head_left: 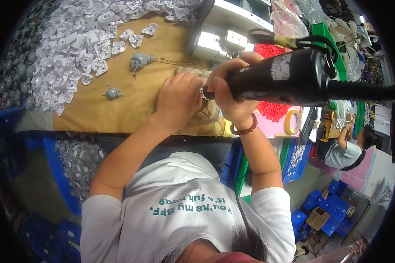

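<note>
wrapping round the front end of the black power tool (289, 74): right hand (232, 94), fingers closed on it. tool above the bench, tip over the tan cover (101, 116), just beside the left hand (180, 98). left fingers curled; cannot tell what they pinch. wired grey unit (139, 61) farther left, white plastic parts (74, 52) heaped beyond. tape roll (297, 122) near right wrist.

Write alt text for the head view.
A person's right hand grips a black handheld tool, its front end close to the left hand over a brown-covered worktable. White parts are heaped at the left; two grey round parts lie nearer the hands.
</note>
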A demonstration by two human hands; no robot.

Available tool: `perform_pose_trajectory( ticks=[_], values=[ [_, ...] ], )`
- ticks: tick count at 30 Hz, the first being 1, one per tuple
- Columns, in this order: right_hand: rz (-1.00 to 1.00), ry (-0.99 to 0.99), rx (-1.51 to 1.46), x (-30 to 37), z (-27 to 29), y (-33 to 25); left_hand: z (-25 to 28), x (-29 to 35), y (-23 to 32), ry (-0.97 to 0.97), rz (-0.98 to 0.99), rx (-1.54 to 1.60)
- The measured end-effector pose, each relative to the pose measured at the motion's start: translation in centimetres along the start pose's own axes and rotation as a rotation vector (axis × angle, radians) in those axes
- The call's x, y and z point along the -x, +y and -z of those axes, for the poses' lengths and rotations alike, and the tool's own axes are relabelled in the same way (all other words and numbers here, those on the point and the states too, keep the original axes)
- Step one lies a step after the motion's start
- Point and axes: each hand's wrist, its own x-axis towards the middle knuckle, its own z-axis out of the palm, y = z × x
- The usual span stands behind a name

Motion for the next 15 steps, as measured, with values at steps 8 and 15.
perform_pose_trajectory(
  ticks=[8, 15],
  values=[
    [0.11, -0.16, 0.161, -1.0, 0.5, -0.5, 0.1, 0.1, 0.2, -0.013, 0.028, 0.022],
    [0.055, -0.146, 0.127, -1.1, 0.6, -0.6, 0.0, 0.1, 0.2, -0.014, 0.027, 0.047]
  ],
)
